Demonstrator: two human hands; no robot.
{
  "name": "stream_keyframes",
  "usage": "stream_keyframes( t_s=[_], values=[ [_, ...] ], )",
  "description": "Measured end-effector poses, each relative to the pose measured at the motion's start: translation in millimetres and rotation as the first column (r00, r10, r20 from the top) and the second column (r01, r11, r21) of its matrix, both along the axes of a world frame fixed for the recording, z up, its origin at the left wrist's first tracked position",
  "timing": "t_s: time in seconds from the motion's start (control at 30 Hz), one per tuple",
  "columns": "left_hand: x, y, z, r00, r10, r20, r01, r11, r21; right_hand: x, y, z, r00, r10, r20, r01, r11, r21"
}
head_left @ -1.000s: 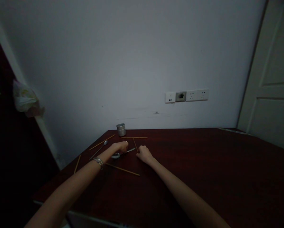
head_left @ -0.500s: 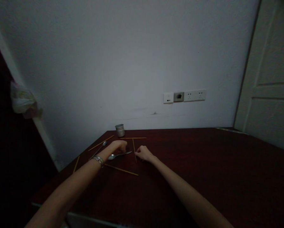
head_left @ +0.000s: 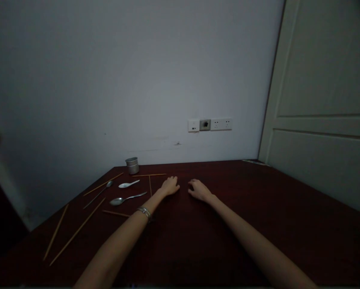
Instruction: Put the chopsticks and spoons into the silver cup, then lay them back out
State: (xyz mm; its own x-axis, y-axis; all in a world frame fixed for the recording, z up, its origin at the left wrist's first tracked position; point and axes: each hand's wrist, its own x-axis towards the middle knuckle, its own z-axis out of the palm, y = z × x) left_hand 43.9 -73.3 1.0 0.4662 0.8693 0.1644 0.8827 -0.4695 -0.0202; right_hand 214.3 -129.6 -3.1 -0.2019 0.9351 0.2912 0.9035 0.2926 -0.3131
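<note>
My left hand (head_left: 169, 186) lies on the dark red table, palm down, fingers stretched out and holding nothing. To its right, my right hand (head_left: 199, 190) rests with fingers loosely bent and apart, nothing visible in it. Closest to the left hand is an upright-running chopstick (head_left: 150, 185), meeting a crosswise chopstick (head_left: 150, 175) in a T shape. Farther left are a metal spoon (head_left: 117, 201), a white soup spoon (head_left: 128, 184) and a long-handled spoon (head_left: 108, 184). Another chopstick (head_left: 115, 213) runs partly behind my left forearm.
A metal cup (head_left: 132, 165) stands near the wall. More chopsticks lie leftward: one at the back (head_left: 103, 184), one slanting (head_left: 77, 232), one near the left edge (head_left: 56, 233). Wall sockets (head_left: 210, 125) sit above the table (head_left: 222, 249); a pale door (head_left: 321, 120) is at right.
My left hand has moved right, away from the metal spoon, and opened. My right hand has let go of the upright-running chopstick and shifted right. The view has turned right.
</note>
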Motion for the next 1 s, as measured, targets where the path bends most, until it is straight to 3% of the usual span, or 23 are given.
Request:
stream_keyframes(
  t_s=[0.13,0.23,0.63,1.0],
  values=[
    [22,-3,-24.6,0.995,0.043,0.093,-0.045,0.999,0.015,36,-6,-10.1,0.99,-0.123,0.072,0.119,0.992,0.051],
    [26,-3,-32.1,0.992,0.068,0.104,-0.07,0.997,0.017,50,-8,-16.1,0.969,-0.23,0.087,0.225,0.972,0.069],
    [24,-4,-40.4,0.988,0.051,0.147,-0.063,0.995,0.077,55,-14,-21.2,0.963,-0.257,0.083,0.253,0.966,0.052],
    [26,-9,-37.7,0.982,0.074,0.172,-0.08,0.996,0.027,52,-17,-17.7,0.968,-0.242,0.063,0.241,0.97,0.015]
  ],
)
